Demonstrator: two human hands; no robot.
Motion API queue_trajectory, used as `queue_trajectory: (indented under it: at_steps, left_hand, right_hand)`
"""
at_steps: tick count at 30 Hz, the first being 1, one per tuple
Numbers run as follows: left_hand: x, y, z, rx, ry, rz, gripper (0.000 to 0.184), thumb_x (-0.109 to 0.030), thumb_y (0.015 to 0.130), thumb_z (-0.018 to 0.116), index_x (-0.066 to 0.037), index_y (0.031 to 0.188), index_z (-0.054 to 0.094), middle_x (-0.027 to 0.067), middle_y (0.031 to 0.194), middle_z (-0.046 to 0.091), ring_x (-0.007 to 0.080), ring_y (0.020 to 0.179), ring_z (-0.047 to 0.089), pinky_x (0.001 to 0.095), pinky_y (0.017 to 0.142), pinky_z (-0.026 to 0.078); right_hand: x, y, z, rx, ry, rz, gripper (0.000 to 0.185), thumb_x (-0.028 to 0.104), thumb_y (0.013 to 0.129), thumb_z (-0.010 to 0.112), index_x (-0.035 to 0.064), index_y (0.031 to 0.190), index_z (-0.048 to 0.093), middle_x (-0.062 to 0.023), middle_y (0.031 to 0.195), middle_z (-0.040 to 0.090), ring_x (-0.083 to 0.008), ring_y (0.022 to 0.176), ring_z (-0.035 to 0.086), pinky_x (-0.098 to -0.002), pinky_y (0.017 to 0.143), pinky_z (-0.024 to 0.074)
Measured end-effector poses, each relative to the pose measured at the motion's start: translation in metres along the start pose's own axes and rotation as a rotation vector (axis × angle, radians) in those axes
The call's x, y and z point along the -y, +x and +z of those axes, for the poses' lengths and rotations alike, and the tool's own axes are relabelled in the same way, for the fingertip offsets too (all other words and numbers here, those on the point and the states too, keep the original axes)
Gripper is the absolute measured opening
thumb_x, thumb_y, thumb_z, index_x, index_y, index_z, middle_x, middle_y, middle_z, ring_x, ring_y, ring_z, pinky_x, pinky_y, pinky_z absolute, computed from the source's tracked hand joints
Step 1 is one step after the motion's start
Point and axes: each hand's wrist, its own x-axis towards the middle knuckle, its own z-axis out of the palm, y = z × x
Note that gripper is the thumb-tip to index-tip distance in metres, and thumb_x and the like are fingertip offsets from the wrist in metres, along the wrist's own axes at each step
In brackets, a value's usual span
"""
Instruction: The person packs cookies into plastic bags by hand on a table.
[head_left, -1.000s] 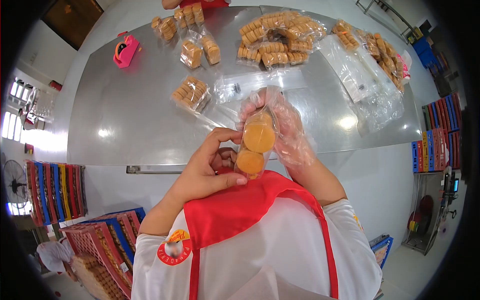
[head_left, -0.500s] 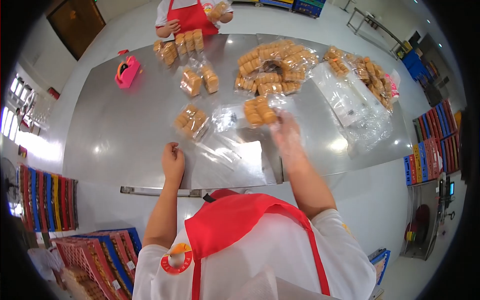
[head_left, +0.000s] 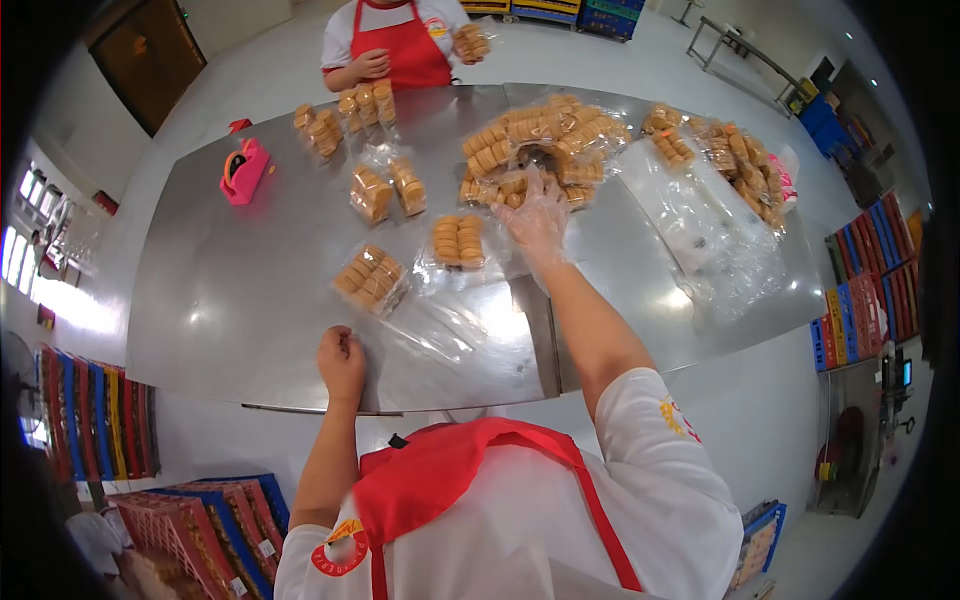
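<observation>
My right hand (head_left: 538, 215), in a clear plastic glove, reaches to the near edge of a pile of bagged round biscuits (head_left: 545, 130). Its fingers are spread over one biscuit pack (head_left: 510, 187), touching or just above it; I cannot tell which. My bare left hand (head_left: 342, 362) rests loosely curled at the table's near edge, with nothing visible in it. Between my hands lie a biscuit pack (head_left: 458, 242) on clear plastic film and another pack (head_left: 370, 278) to its left.
More packs (head_left: 385, 190) stand farther back on the steel table (head_left: 230, 300). A pink tape dispenser (head_left: 245, 172) sits at left. Clear bags (head_left: 690, 220) and another biscuit heap (head_left: 740, 160) lie at right. Across the table, a person in a red apron (head_left: 405, 50) holds a pack.
My right hand has let go of a biscuit pack, which now lies on the film farther left, and has moved up to the pile. My left hand stays curled at the edge.
</observation>
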Motion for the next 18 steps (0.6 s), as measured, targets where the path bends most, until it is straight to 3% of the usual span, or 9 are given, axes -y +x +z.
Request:
queue_trajectory:
  at_steps: [5, 6, 8, 10, 13, 16, 18]
  left_hand:
    - [0.000, 0.000, 0.000, -0.021, 0.025, 0.038, 0.009, -0.002, 0.084, 0.060, -0.001, 0.092, 0.063, 0.0151, 0.077, 0.064, 0.0279, 0.067, 0.062, 0.0373, 0.065, 0.049]
    - [0.002, 0.000, 0.001, -0.029, 0.031, 0.058, 0.008, -0.001, 0.084, 0.060, -0.001, 0.092, 0.063, 0.0149, 0.077, 0.064, 0.0264, 0.067, 0.062, 0.0362, 0.065, 0.050]
    - [0.002, 0.000, 0.001, -0.036, 0.042, 0.069, 0.008, 0.000, 0.085, 0.059, -0.001, 0.092, 0.062, 0.0146, 0.077, 0.064, 0.0248, 0.066, 0.062, 0.0349, 0.065, 0.050]
    - [-0.004, 0.000, 0.000, -0.032, 0.049, 0.055, 0.008, 0.000, 0.085, 0.059, -0.001, 0.092, 0.062, 0.0146, 0.076, 0.064, 0.0244, 0.066, 0.062, 0.0343, 0.064, 0.050]
    - [-0.004, -0.001, -0.003, 0.029, -0.037, -0.031, 0.013, 0.001, 0.083, 0.058, -0.001, 0.095, 0.062, 0.0130, 0.077, 0.063, 0.0253, 0.066, 0.059, 0.0344, 0.065, 0.049]
    - [-0.009, -0.003, -0.009, -0.069, -0.255, -0.126, 0.017, 0.001, 0.081, 0.061, 0.000, 0.098, 0.062, 0.0129, 0.091, 0.063, 0.0231, 0.072, 0.059, 0.0324, 0.066, 0.048]
    - [-0.042, 0.004, -0.019, 0.008, -0.209, 0.116, 0.025, 0.000, 0.080, 0.066, -0.001, 0.105, 0.061, 0.0108, 0.102, 0.061, 0.0221, 0.086, 0.061, 0.0307, 0.075, 0.049]
  right_hand:
    - [-0.007, 0.018, 0.016, 0.064, 0.112, 0.111, 0.091, 0.030, 0.074, 0.080, 0.0108, 0.150, 0.035, -0.0265, 0.148, 0.035, -0.0393, 0.131, 0.041, -0.0468, 0.111, 0.0355]
    - [-0.011, 0.018, 0.013, 0.069, 0.162, 0.139, 0.092, 0.025, 0.075, 0.079, 0.0099, 0.152, 0.031, -0.0244, 0.144, 0.040, -0.0357, 0.130, 0.045, -0.0445, 0.109, 0.0384]
    - [-0.039, 0.020, 0.028, 0.133, 0.692, 0.214, 0.094, 0.027, 0.075, 0.079, 0.0064, 0.153, 0.030, -0.0206, 0.138, 0.047, -0.0323, 0.123, 0.052, -0.0403, 0.104, 0.0435]
    - [-0.034, 0.010, 0.012, 0.083, 1.072, 0.311, 0.081, 0.025, 0.080, 0.076, 0.0009, 0.147, 0.037, -0.0158, 0.123, 0.059, -0.0254, 0.110, 0.061, -0.0358, 0.096, 0.0498]
    - [-0.049, -0.018, -0.019, 0.307, 1.592, 0.498, 0.068, 0.029, 0.083, 0.073, 0.0026, 0.140, 0.046, -0.0142, 0.119, 0.062, -0.0245, 0.106, 0.063, -0.0385, 0.092, 0.0520]
    - [-0.076, -0.042, -0.037, 0.704, 1.864, 0.698, 0.062, 0.039, 0.085, 0.071, 0.0044, 0.133, 0.052, -0.0125, 0.116, 0.064, -0.0229, 0.105, 0.064, -0.0405, 0.086, 0.0548]
    - [-0.078, -0.062, -0.054, 0.880, 1.731, 0.652, 0.066, 0.043, 0.086, 0.070, 0.0040, 0.135, 0.051, -0.0111, 0.116, 0.064, -0.0225, 0.104, 0.064, -0.0403, 0.082, 0.0559]
